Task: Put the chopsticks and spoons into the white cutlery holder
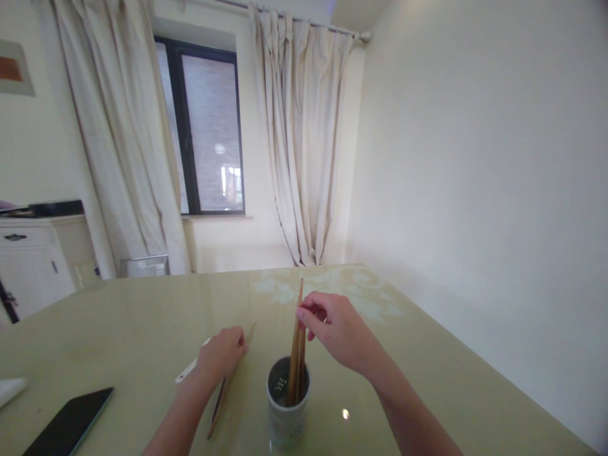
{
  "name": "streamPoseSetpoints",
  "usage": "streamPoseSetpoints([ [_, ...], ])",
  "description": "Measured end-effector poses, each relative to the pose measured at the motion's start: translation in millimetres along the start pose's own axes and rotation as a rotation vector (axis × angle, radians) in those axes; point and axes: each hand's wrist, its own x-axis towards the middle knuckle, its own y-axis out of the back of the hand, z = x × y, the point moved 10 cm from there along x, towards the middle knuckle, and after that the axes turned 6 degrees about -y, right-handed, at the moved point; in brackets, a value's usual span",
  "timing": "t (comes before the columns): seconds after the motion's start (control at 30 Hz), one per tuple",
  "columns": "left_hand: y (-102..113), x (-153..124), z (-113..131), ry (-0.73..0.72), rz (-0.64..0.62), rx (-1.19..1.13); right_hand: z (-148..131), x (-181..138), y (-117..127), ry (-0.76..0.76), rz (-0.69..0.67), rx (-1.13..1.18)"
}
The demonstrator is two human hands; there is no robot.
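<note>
Wooden chopsticks (294,361) stand in a pale cylindrical holder (287,425) with small drain holes in its bottom. My right hand (327,320) pinches their upper part between thumb and fingers, above the holder's rim. To the left, my left hand (227,347) is closed over another set of thin chopsticks (219,408), which slant along the tabletop; their tips show beyond my fingers. Its curled fingers partly hide them. A white handle (187,370) with a small hole at its end sticks out from behind my left wrist; the rest of it is hidden.
The glossy pale green table (142,329) meets a white wall on the right. A dark tablet or phone (71,421) lies at the front left, near a white object (10,389) cut by the frame. Behind are curtains, a window and a white cabinet (33,253).
</note>
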Motion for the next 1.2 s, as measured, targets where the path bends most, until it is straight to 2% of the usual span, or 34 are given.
streamPoseSetpoints([
  [0.17, -20.7, -3.7, 4.9, 0.008, -0.030, 0.038, 7.6, 2.6, -25.2, -0.077, -0.066, -0.178],
  [0.27, -21.0, -3.5, 7.4, -0.003, -0.019, 0.020, 13.1, 3.4, -30.3, -0.124, -0.073, -0.254],
  [0.37, -10.6, -1.4, 7.5, -0.015, 0.011, -0.045, 11.9, 4.0, -21.1, -0.107, -0.019, -0.249],
  [0.43, 6.2, -1.9, 10.2, -0.036, 0.045, -0.107, 7.9, 4.0, -10.3, -0.063, 0.035, -0.184],
  [0.5, 32.7, -6.9, 23.5, -0.132, 0.114, -0.284, 5.1, 3.5, 0.9, -0.025, 0.091, -0.084],
  [0.6, 85.9, -31.4, 60.7, -0.410, 0.258, -0.771, 3.0, 2.2, 8.1, 0.010, 0.124, 0.119],
  [0.63, 100.1, -42.7, 74.2, -0.490, 0.275, -0.870, 1.7, 1.6, 6.8, 0.021, 0.111, 0.200],
  [0.77, 129.6, -84.2, 122.3, -0.649, 0.250, -0.958, -12.0, -3.3, 1.0, 0.091, 0.045, 0.484],
  [0.87, 137.2, -98.0, 134.0, -0.689, 0.220, -0.922, -20.3, -7.9, 13.0, 0.141, 0.094, 0.558],
  [0.9, 138.8, -96.5, 128.4, -0.677, 0.234, -0.895, -20.2, -8.9, 19.8, 0.145, 0.126, 0.563],
  [0.97, 138.4, -83.7, 101.1, -0.588, 0.307, -0.799, -16.9, -9.8, 34.5, 0.143, 0.195, 0.552],
  [1.03, 128.5, -62.2, 58.9, -0.409, 0.387, -0.623, -11.1, -9.0, 44.6, 0.129, 0.237, 0.495],
  [1.07, 115.9, -49.8, 37.3, -0.294, 0.372, -0.480, -7.9, -7.7, 46.1, 0.116, 0.238, 0.443],
  [1.13, 76.7, -27.5, -6.1, -0.021, 0.205, -0.167, -2.1, -4.0, 41.9, 0.077, 0.201, 0.307],
  [1.2, 38.6, -15.8, -28.5, 0.090, 0.029, -0.009, 3.3, -0.4, 30.9, 0.031, 0.130, 0.172],
])
